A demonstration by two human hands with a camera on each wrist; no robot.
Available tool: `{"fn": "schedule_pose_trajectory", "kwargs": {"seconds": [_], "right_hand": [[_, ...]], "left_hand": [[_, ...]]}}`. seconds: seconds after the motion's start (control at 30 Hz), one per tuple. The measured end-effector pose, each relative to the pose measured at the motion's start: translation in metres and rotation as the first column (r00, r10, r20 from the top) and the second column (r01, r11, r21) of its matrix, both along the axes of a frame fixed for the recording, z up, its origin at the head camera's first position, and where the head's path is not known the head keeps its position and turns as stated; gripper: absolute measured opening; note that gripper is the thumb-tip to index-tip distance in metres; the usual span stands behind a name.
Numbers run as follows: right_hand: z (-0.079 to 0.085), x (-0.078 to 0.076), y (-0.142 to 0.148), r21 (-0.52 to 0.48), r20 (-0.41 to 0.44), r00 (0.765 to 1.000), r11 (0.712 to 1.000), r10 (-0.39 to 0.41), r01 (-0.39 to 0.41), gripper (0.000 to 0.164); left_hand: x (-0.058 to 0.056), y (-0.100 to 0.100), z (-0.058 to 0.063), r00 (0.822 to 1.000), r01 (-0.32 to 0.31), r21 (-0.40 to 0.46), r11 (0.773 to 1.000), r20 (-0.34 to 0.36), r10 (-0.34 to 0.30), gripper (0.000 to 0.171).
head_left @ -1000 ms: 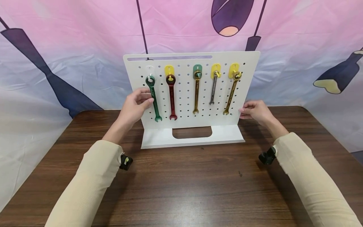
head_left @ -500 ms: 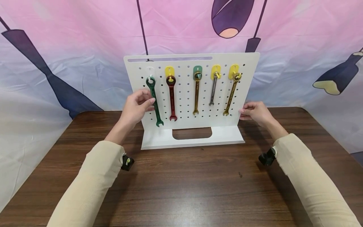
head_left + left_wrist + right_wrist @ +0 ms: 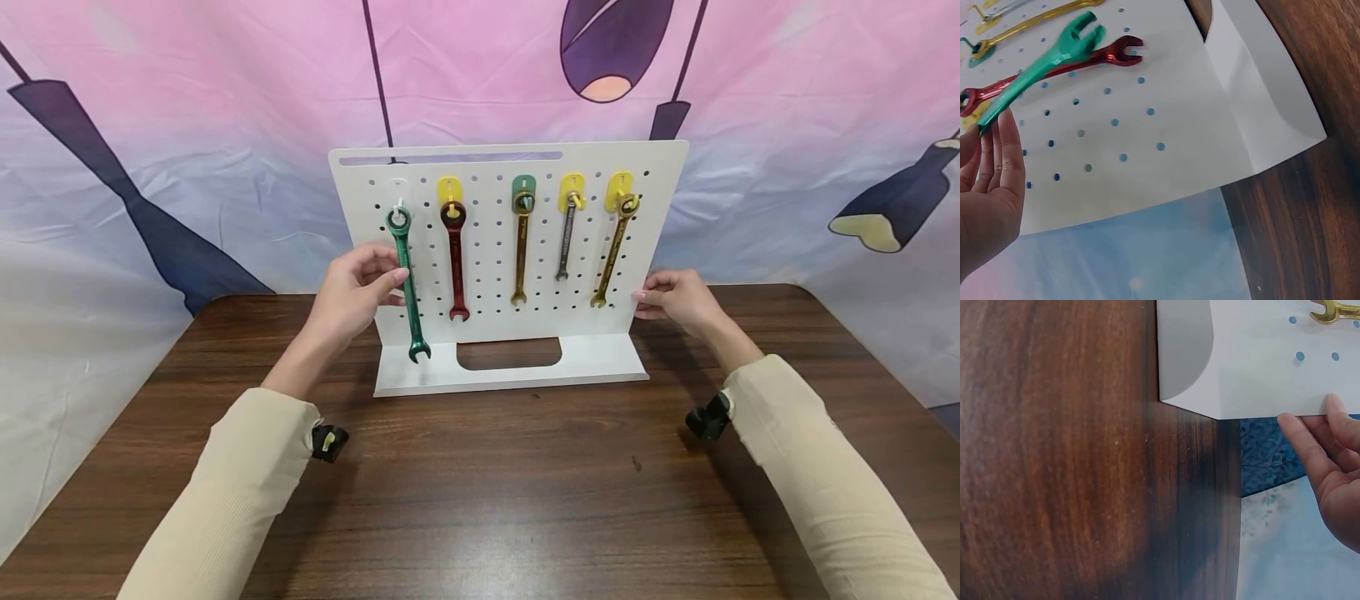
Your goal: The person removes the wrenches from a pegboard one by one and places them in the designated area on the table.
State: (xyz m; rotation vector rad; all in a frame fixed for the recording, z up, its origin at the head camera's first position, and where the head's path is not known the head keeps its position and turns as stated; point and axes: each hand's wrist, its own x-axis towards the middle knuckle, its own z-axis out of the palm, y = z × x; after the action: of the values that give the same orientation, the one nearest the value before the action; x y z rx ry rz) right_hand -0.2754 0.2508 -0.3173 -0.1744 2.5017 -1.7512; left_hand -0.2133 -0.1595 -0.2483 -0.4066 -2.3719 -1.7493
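While the left hand (image 3: 348, 292) pinches the green wrench (image 3: 413, 321) between thumb and fingers, the right hand (image 3: 678, 300) grasps the right edge of the white board (image 3: 641, 155), its thumb on the front face. The green wrench is left of centre in the head view, its ring over the white hook (image 3: 398, 205); whether the ring is around the hook or only before it, I cannot tell. In the left wrist view, its forked end, at the upper left, stands away from the board.

To handle it well, I think the ring should be in line with the hook's tip and move along the hook, without sideways force. The pinch is best firm but light, since the narrow shaft may turn. The red wrench (image 3: 457, 275) hangs just beside, so a wide swing could knock it. A steady right hand should prevent the board from rocking.
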Motion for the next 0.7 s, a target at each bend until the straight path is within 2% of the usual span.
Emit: {"fn": "schedule_pose_trajectory", "kwargs": {"seconds": [0.13, 0.4, 0.7], "right_hand": [[-0.001, -0.001, 0.0, -0.004, -0.003, 1.0, 1.0, 0.006, -0.006, 0.016], [0.004, 0.003, -0.003, 0.001, 0.011, 1.0, 1.0, 0.006, -0.006, 0.024], [0.005, 0.004, -0.002, -0.011, 0.016, 1.0, 1.0, 0.009, -0.009, 0.018]], "left_hand": [[0.006, -0.001, 0.004, 1.0, 0.002, 0.009, 1.0, 0.011, -0.002, 0.018], [0.014, 0.001, 0.014, 1.0, 0.004, 0.026, 1.0, 0.024, -0.005, 0.02], [0.022, 0.005, 0.027, 0.999, 0.008, 0.016, 1.0, 0.034, -0.009, 0.023]]}}
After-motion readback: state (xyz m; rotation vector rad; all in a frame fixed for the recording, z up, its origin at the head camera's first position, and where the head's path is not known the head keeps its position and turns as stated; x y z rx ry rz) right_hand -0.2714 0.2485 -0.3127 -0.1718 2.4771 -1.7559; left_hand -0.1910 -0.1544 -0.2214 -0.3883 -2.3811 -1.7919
